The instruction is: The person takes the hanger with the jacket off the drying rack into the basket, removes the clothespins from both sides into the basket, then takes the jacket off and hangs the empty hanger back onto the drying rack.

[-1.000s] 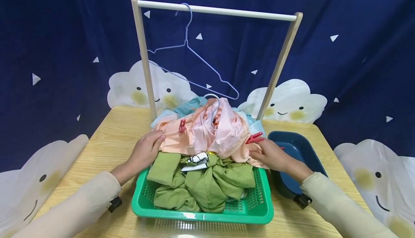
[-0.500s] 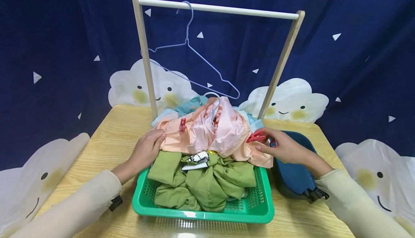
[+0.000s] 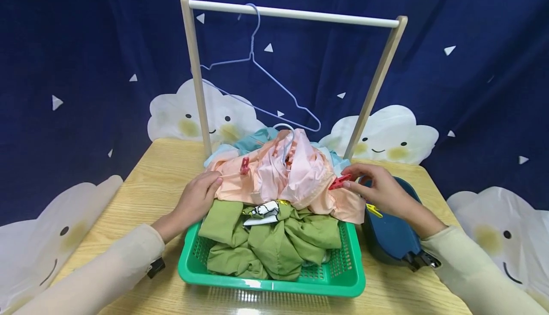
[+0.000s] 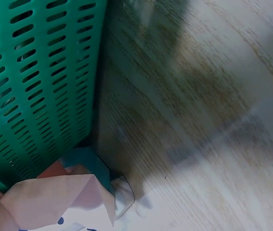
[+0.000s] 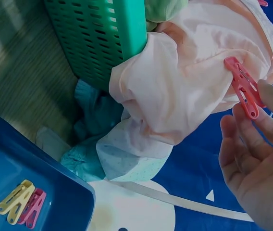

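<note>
A red clothes peg (image 3: 340, 181) is clipped to the right edge of a peach garment (image 3: 279, 177), which lies heaped at the far end of a green basket (image 3: 274, 284) on the tabletop (image 3: 163, 172). The right hand (image 3: 377, 188) is at the peg: in the right wrist view its fingers (image 5: 244, 144) are loosely curled with the fingertips at the peg's (image 5: 242, 86) tail end, touching or about to pinch it; a firm pinch is not plainly shown. The left hand (image 3: 197, 200) rests on the left edge of the same garment, fingers bent over the cloth and pressing it down; whether it truly grips is hard to tell.

Judgement: the peg is small, light, rigid plastic with a spring; it is best taken at the two tail ends and squeezed. The garment is thin, soft and limp, and will drag along if the peg is pulled without being squeezed open.

A second red peg (image 3: 245, 165) sits on the garment further left. A green garment (image 3: 270, 238) fills the near part of the basket. To the right stands a blue tray (image 3: 392, 243) holding a yellow peg (image 5: 14, 202) and a pink peg (image 5: 31, 209). Behind stands a wooden rail (image 3: 296, 14) with a wire hanger (image 3: 257, 81).

The green garment carries a white printed patch (image 3: 261, 212); no legible writing or brand is seen.
</note>
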